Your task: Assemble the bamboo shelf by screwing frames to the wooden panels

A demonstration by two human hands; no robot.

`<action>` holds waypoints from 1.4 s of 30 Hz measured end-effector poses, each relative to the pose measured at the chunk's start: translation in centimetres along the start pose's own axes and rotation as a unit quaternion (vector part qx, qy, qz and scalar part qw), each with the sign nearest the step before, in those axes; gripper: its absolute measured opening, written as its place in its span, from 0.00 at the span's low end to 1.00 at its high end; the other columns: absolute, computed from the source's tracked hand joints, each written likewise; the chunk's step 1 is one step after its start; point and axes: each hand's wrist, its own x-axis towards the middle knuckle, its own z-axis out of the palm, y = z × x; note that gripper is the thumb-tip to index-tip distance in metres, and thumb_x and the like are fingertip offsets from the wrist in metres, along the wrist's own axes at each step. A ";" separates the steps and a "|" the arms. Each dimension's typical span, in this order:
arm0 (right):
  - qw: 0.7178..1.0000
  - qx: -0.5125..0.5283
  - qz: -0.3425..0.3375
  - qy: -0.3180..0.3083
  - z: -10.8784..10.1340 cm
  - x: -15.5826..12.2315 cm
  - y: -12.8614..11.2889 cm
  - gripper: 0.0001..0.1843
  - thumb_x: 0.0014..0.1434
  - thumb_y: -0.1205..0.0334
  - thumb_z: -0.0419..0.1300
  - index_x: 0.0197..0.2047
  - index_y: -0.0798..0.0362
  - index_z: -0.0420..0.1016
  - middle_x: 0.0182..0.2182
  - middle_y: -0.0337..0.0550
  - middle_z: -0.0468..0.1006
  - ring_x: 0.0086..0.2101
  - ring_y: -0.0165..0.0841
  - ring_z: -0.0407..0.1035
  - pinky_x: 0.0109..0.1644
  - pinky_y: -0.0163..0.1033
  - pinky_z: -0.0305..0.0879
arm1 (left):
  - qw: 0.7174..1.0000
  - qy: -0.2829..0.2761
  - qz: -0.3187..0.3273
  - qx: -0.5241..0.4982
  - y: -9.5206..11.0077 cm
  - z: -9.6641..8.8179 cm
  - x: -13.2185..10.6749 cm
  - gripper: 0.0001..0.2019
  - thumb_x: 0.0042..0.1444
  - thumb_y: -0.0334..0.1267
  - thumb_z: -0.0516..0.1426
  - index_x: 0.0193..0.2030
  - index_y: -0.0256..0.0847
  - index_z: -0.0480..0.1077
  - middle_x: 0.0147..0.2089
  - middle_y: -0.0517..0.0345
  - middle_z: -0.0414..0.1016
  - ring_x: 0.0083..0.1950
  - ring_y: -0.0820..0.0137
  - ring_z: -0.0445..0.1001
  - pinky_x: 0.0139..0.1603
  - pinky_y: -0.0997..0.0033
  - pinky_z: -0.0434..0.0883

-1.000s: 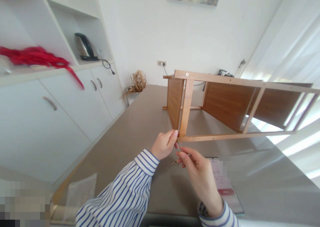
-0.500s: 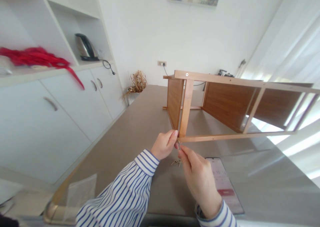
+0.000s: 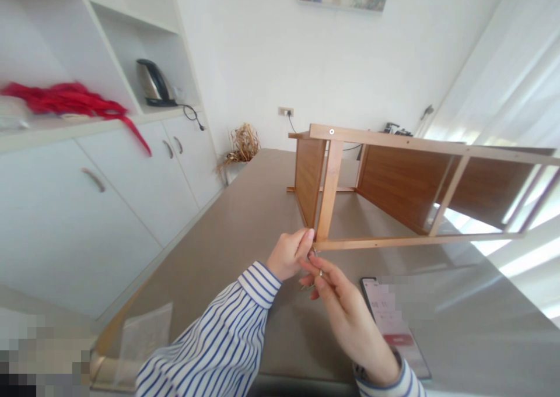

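Where the left hand (image 3: 289, 256) closes: its thumb and fingers grip the near lower corner of the wooden frame (image 3: 394, 181), which reaches away beyond and to the right of those fingertips, seemingly on its side.
Right hand (image 3: 345, 309): thumb and forefinger look pinched on a small metal piece (image 3: 321, 273), just below the left fingers; its full shape is too small to tell.
Frame handling: probably stiff and fairly light for its bulk, awkward through length rather than weight; the smooth wood may slide a little. The slim lower rail (image 3: 385, 243) or a corner post looks a better hold than the flat panels.
Metal handling: likely hard, light and easily dropped, best pinched with the fingertips.
Tabletop (image 3: 219, 239): smooth and brownish-grey beneath both hands; a phone (image 3: 380, 315) lies right of the right fingers, a clear bag (image 3: 144, 336) well left of the left ones.
Room: far left of the fingers, white cabinets (image 3: 126, 181) bear a kettle (image 3: 153, 82) and red cloth (image 3: 70, 99); sheer curtains (image 3: 516, 65) hang far right.
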 end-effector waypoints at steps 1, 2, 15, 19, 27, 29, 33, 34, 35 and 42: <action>1.000 -0.010 -0.002 -0.004 -0.2 0.0 0.1 0.19 0.65 0.58 0.48 0.58 0.51 0.64 0.50 0.51 0.74 0.42 0.33 0.73 0.45 0.40 0.72 | 1.000 -0.001 0.002 -0.004 0.0 0.0 0.0 0.22 0.65 0.47 0.39 0.33 0.40 0.69 0.26 0.61 0.75 0.26 0.76 0.72 0.30 0.78 0.67; 1.000 -0.023 -0.003 -0.001 -0.5 0.0 0.2 0.19 0.65 0.58 0.48 0.57 0.51 0.64 0.49 0.51 0.75 0.41 0.33 0.73 0.45 0.41 0.72 | 1.000 -0.001 0.005 -0.006 0.0 0.0 0.0 0.22 0.65 0.47 0.39 0.33 0.40 0.69 0.26 0.61 0.74 0.26 0.76 0.72 0.31 0.78 0.68; 0.960 -0.237 -0.139 0.053 -1.5 0.8 -0.4 0.13 0.63 0.63 0.52 0.48 0.51 0.73 0.40 0.46 0.73 0.39 0.32 0.70 0.44 0.38 0.69 | 1.000 -0.006 0.019 -0.003 0.1 -0.1 -0.1 0.22 0.66 0.46 0.40 0.32 0.39 0.68 0.23 0.62 0.73 0.27 0.76 0.73 0.33 0.77 0.69; 0.947 -0.269 -0.166 0.053 -1.2 0.6 -0.7 0.13 0.62 0.66 0.50 0.47 0.53 0.72 0.38 0.48 0.74 0.39 0.34 0.71 0.44 0.39 0.69 | 1.000 0.000 0.023 -0.005 0.1 -0.1 -0.1 0.22 0.66 0.45 0.40 0.31 0.39 0.68 0.23 0.62 0.74 0.25 0.76 0.73 0.33 0.77 0.69; 0.943 -0.286 -0.147 0.091 -0.9 0.5 -0.9 0.12 0.63 0.65 0.49 0.46 0.53 0.70 0.35 0.47 0.78 0.35 0.33 0.73 0.38 0.37 0.70 | 1.000 0.010 0.024 0.003 0.0 0.0 0.0 0.22 0.66 0.45 0.40 0.30 0.39 0.68 0.23 0.62 0.74 0.26 0.76 0.73 0.33 0.77 0.68; 0.951 -0.260 -0.131 0.108 -0.7 0.4 -0.6 0.13 0.62 0.64 0.50 0.49 0.53 0.68 0.38 0.47 0.78 0.36 0.33 0.74 0.38 0.36 0.71 | 1.000 0.008 0.026 0.006 -0.1 0.0 -0.1 0.22 0.66 0.45 0.40 0.31 0.39 0.68 0.24 0.62 0.75 0.26 0.76 0.73 0.33 0.77 0.68; 0.959 -0.233 -0.126 0.101 -0.6 0.1 0.2 0.11 0.63 0.64 0.51 0.48 0.51 0.69 0.37 0.43 0.79 0.35 0.30 0.74 0.37 0.34 0.71 | 1.000 0.004 0.024 0.004 -0.2 0.0 -0.1 0.21 0.66 0.45 0.40 0.31 0.39 0.68 0.23 0.62 0.74 0.26 0.76 0.73 0.33 0.77 0.68; 0.958 -0.236 -0.131 0.096 -0.7 0.1 0.4 0.11 0.63 0.64 0.51 0.47 0.51 0.69 0.36 0.43 0.79 0.34 0.30 0.74 0.37 0.33 0.71 | 1.000 0.005 0.022 0.002 -0.2 0.0 -0.1 0.21 0.66 0.45 0.40 0.31 0.39 0.67 0.23 0.62 0.74 0.25 0.76 0.73 0.33 0.77 0.68; 0.956 -0.242 -0.140 0.089 -0.9 0.0 0.6 0.11 0.64 0.64 0.51 0.47 0.50 0.70 0.36 0.42 0.79 0.34 0.30 0.74 0.37 0.33 0.71 | 1.000 0.005 0.021 0.001 -0.2 0.0 -0.1 0.21 0.66 0.45 0.40 0.31 0.39 0.67 0.23 0.62 0.74 0.25 0.76 0.73 0.33 0.77 0.68; 0.927 -0.315 -0.191 0.072 -2.4 0.3 0.9 0.11 0.63 0.64 0.51 0.46 0.51 0.72 0.36 0.45 0.79 0.35 0.32 0.74 0.39 0.36 0.71 | 1.000 -0.001 0.021 0.001 -0.2 0.0 -0.1 0.22 0.66 0.46 0.40 0.31 0.40 0.68 0.24 0.61 0.75 0.26 0.75 0.73 0.34 0.76 0.68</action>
